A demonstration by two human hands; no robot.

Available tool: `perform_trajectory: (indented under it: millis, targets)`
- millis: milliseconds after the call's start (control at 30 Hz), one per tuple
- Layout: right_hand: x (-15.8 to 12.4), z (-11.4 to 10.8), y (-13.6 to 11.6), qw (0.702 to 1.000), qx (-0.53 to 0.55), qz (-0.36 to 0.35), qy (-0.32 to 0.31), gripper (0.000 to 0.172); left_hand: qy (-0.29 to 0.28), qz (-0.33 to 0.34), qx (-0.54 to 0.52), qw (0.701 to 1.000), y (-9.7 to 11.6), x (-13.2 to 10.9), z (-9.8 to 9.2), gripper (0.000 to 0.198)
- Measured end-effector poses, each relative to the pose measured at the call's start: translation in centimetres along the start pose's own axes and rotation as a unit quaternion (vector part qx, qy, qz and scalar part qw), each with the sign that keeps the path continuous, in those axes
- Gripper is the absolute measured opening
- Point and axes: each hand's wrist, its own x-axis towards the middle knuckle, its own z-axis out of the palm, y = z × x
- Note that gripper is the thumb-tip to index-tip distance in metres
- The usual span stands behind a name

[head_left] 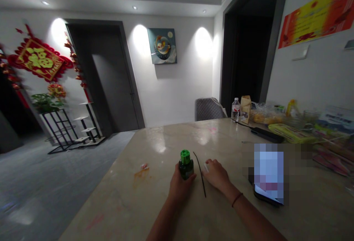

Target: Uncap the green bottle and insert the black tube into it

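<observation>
My left hand point(179, 187) is wrapped round a small dark green bottle point(187, 171) with a bright green ridged cap point(185, 155), upright at the table. Just right of the bottle, a thin black stick point(200, 174) lies slantwise on the tabletop, between my two hands. My right hand point(217, 174), with a thin band on the wrist, rests low over the table with curled fingers. A small white piece point(206, 167) shows at its fingertips; its kind is too small to make out.
The marbled table point(124, 196) bears an orange-brown stain point(141, 173) at left. A lit phone point(268, 182), partly blurred out, stands at right. Behind it are a black power strip point(267, 135), a yellow packet point(290, 134), a water bottle point(235, 109) and a paper bag point(245, 109).
</observation>
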Motion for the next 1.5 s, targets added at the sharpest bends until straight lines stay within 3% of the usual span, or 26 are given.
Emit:
perform_trajectory:
  millis: [133,300,467,600,733,1067,1133,1233,1300,1400,1500]
  targets:
    - [-0.8,-0.7,-0.5,0.999,-0.032,0.006,-0.036,0.049,-0.041,0.01,-0.02,0.999,-0.5,0.4,0.2,0.058]
    - [-0.8,-0.2,-0.6,0.999,-0.025,-0.019,-0.041,0.04,-0.059,0.012,0.044,0.997,-0.3,0.3,-0.6,0.059]
    - [0.1,1.3,-0.1,0.998,0.03,-0.048,0.008,0.029,0.0,0.036,0.171,0.985,0.3,0.6,-1.5,0.056]
    - [0.9,1.9,0.1,0.996,0.069,-0.059,0.027,0.022,0.007,0.016,0.12,0.993,-0.1,0.9,-1.8,0.067]
    - [1.4,2.6,0.2,0.99,0.107,-0.075,0.046,0.017,0.015,0.008,0.087,0.996,-0.7,1.1,-1.7,0.055]
    - [0.6,3.7,-0.9,0.978,0.182,-0.1,0.035,0.014,0.007,0.007,0.21,0.978,-0.3,0.4,-1.6,0.049]
    - [0.5,3.4,-0.9,0.966,0.235,-0.09,0.05,0.01,0.037,0.018,0.218,0.975,-0.2,0.2,-1.7,0.044]
    - [0.7,2.2,-0.3,0.949,0.287,-0.066,0.109,0.009,0.133,0.034,0.166,0.976,0.1,-0.4,-2.1,0.028]
    - [0.9,1.0,0.3,0.943,0.299,-0.053,0.135,0.015,0.173,0.019,0.117,0.978,0.4,-0.8,-2.7,0.034]
    - [1.1,-0.7,0.7,0.924,0.373,-0.032,0.082,0.029,0.16,-0.005,0.072,0.985,1.2,-1.2,-3.7,0.046]
    - [0.6,-1.9,0.0,0.898,0.438,-0.036,0.003,0.041,0.11,-0.017,0.033,0.993,2.6,-1.3,-4.7,0.054]
